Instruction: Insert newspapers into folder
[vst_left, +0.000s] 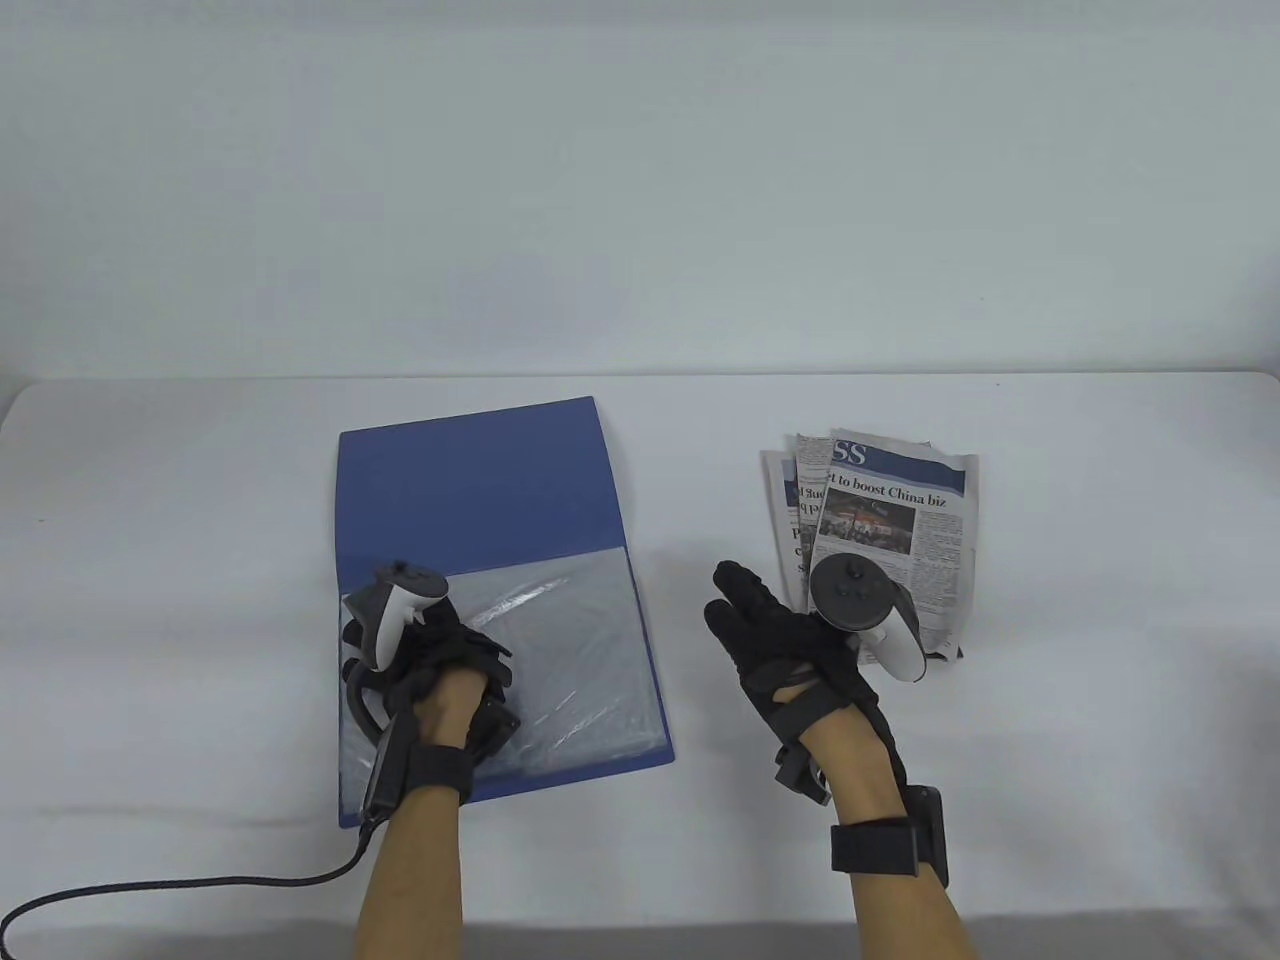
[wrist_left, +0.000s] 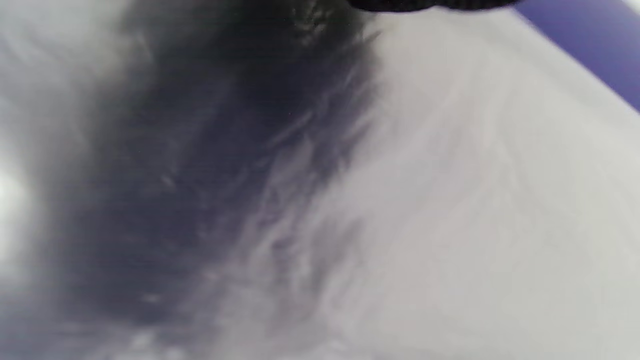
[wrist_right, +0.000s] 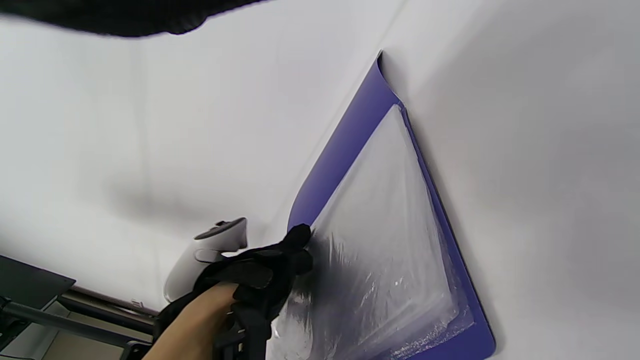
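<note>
White bench fills the table view, bare between an open blue plastic folder at left and a small stack of folded newspapers at right. Resting on the folder's clear sleeves, the left hand has its fingers curled. Just short of the newspapers hovers the right hand, fingers spread, holding nothing.

Left wrist view: blurred plastic; finger positions cannot be told.

Right wrist view: the folder's cover curls upward.
</note>
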